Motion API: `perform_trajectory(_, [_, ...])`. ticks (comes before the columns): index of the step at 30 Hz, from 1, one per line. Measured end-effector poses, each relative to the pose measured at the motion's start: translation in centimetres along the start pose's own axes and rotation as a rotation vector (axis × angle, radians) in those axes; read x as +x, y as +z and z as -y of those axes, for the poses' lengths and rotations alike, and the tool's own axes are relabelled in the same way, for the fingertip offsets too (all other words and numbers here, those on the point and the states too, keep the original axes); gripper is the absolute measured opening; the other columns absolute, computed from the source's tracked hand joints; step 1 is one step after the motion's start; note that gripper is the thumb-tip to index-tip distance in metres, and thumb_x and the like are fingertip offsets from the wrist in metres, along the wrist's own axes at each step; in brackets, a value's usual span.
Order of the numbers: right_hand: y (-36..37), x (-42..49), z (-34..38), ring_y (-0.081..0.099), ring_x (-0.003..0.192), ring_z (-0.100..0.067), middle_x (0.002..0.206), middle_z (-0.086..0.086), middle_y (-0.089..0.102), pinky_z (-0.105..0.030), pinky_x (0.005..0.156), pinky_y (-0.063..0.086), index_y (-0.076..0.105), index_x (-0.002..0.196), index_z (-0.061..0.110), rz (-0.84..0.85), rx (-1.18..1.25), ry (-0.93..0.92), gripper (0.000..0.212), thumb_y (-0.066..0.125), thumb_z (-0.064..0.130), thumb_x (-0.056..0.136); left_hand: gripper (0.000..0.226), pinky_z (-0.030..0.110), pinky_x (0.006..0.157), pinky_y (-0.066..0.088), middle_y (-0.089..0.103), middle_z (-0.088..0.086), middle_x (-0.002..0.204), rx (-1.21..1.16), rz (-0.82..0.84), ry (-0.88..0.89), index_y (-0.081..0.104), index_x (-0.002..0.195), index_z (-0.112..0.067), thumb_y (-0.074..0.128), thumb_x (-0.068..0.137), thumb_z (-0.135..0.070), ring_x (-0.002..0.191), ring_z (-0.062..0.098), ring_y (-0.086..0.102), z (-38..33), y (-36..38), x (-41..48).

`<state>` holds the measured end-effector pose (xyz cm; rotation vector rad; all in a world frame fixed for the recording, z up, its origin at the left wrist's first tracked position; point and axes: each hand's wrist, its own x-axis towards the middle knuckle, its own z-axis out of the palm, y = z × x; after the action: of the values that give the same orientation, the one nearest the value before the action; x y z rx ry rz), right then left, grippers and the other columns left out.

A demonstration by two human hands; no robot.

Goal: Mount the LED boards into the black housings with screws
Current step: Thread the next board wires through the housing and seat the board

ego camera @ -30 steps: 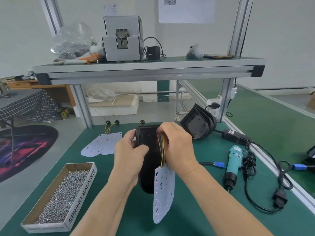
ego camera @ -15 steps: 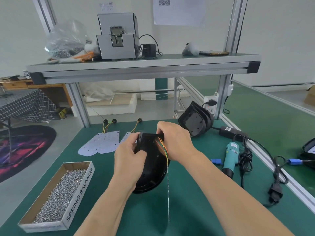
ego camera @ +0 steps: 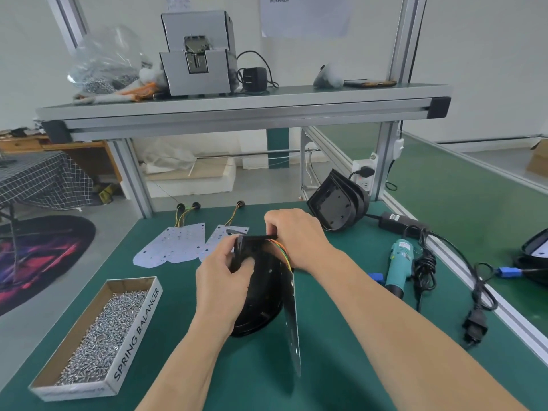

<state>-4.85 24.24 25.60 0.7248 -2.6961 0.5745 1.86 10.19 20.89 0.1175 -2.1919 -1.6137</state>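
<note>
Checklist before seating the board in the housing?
1. Housing held: ok, left hand grips it, right hand holds its top edge.
2. Board seated: not ok, hangs outside, edge-on.
3. Wires routed: cannot tell, right hand covers their far end.
4. Screws ready: ok, plenty, to the left.
5. Screwdriver ready: ok, lies unheld to the right.

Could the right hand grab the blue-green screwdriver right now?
Not quite yet, probably: the right hand grips the top of the black housing. But the screwdriver lies nearby to its right with nothing between, so after letting go, likely yes.
</note>
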Motion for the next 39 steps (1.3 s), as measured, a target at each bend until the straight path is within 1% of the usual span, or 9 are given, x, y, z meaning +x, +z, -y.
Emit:
perform_trajectory(4, [-0.1, 0.5, -0.2, 0.05, 0.077, -0.027, 0.08, -0.001, 0.056, -0.033, 0.06, 0.037, 0.049, 0.081, 0.016, 0.149, 0.13, 0.016, 0.015, 0.062, 0.009, 0.086, 0.035, 0.04, 0.076, 0.055, 0.071, -0.016, 0.081, 0.071, -0.057, 0.039, 0.064, 0.096, -0.046, 0.065, 0.084, -0.013, 0.082, 0.016, 0.067, 0.4, 0.4, 0.3])
perform_trajectory(7, [-0.8, 0.3, -1.7, 0.062, 0.1, -0.021, 0.106, -0.002, 0.067, -0.03, 0.086, 0.05, 0.063, 0.101, 0.013, 0.312, 0.453, 0.07, 0.016, 0.072, 0.009, 0.089, 0.039, 0.036, 0.076, 0.053, 0.072, -0.017, 0.081, 0.058, -0.088, -0.016, 0.064, 0.092, -0.048, 0.066, 0.085, -0.011, 0.082, 0.013, 0.066, 0.9, 0.3, 0.3])
perform_trajectory(9, [-0.9, -0.8, -2.6, 0.053, 0.12, -0.01, 0.122, 0.008, 0.061, -0.027, 0.102, 0.042, 0.063, 0.112, 0.019, 0.17, 0.542, 0.078, 0.028, 0.063, 0.001, 0.09, 0.039, 0.043, 0.087, 0.055, 0.074, -0.013, 0.086, -0.055, -0.101, -0.087, 0.067, 0.094, -0.044, 0.066, 0.086, -0.006, 0.088, 0.018, 0.069, 1.4, -0.2, 0.5])
perform_trajectory(12, [-0.4, -3.1, -2.8, 0.042, 0.103, 0.009, 0.103, 0.034, 0.053, -0.007, 0.088, 0.03, 0.064, 0.104, 0.023, -0.061, 0.521, 0.024, 0.044, 0.049, -0.01, 0.08, 0.037, 0.046, 0.089, 0.056, 0.076, -0.007, 0.088, -0.154, -0.095, -0.118, 0.069, 0.093, -0.041, 0.066, 0.085, -0.006, 0.09, 0.024, 0.07, 1.9, -0.9, 0.7])
perform_trajectory(16, [0.5, -5.1, -2.0, 0.04, 0.117, -0.006, 0.122, 0.027, 0.058, -0.019, 0.099, 0.035, 0.062, 0.125, 0.026, 0.297, 0.497, -0.045, 0.056, 0.055, -0.003, 0.078, 0.047, 0.021, 0.067, 0.055, 0.076, -0.009, 0.089, -0.28, -0.064, -0.106, 0.068, 0.094, -0.043, 0.06, 0.089, 0.004, 0.077, 0.005, 0.07, 1.7, -0.7, 0.6])
perform_trajectory(18, [0.8, -5.4, -1.8, 0.034, 0.125, -0.012, 0.136, 0.019, 0.053, -0.021, 0.108, 0.032, 0.059, 0.13, 0.028, 0.362, 0.482, -0.073, 0.053, 0.062, 0.007, 0.081, 0.048, 0.019, 0.071, 0.054, 0.075, -0.008, 0.095, -0.325, -0.072, -0.134, 0.068, 0.097, -0.044, 0.06, 0.09, 0.003, 0.085, 0.006, 0.07, 1.8, -0.8, 0.8])
perform_trajectory(25, [-0.3, -4.4, -2.0, 0.046, 0.072, -0.005, 0.086, 0.003, 0.065, -0.023, 0.067, 0.038, 0.068, 0.093, 0.019, 0.203, 0.494, -0.08, 0.007, 0.074, 0.02, 0.09, 0.01, 0.034, 0.088, 0.049, 0.073, -0.007, 0.098, -0.276, 0.0, -0.134, 0.069, 0.094, -0.04, 0.061, 0.097, -0.036, 0.097, 0.017, 0.066, 1.8, -1.7, 1.3])
perform_trajectory(28, [-1.0, -3.7, -1.6, 0.044, 0.059, -0.004, 0.08, -0.001, 0.067, -0.018, 0.059, 0.037, 0.069, 0.088, 0.02, 0.129, 0.524, -0.09, 0.006, 0.075, 0.021, 0.089, 0.038, 0.039, 0.093, 0.05, 0.075, -0.002, 0.103, -0.288, 0.072, -0.151, 0.069, 0.094, -0.032, 0.05, 0.089, -0.065, 0.101, 0.021, 0.068, 1.3, -2.3, 1.4])
perform_trajectory(39, [0.9, -3.9, 0.2, 0.041, 0.081, -0.011, 0.081, 0.009, 0.046, -0.031, 0.07, 0.036, 0.062, 0.09, 0.014, -0.161, 0.252, -0.177, 0.012, 0.071, 0.022, 0.09, 0.038, 0.037, 0.093, 0.048, 0.072, -0.011, 0.11, -0.329, 0.152, -0.124, 0.07, 0.101, -0.039, 0.041, 0.094, -0.063, 0.11, 0.016, 0.064, -0.3, -2.4, 0.5])
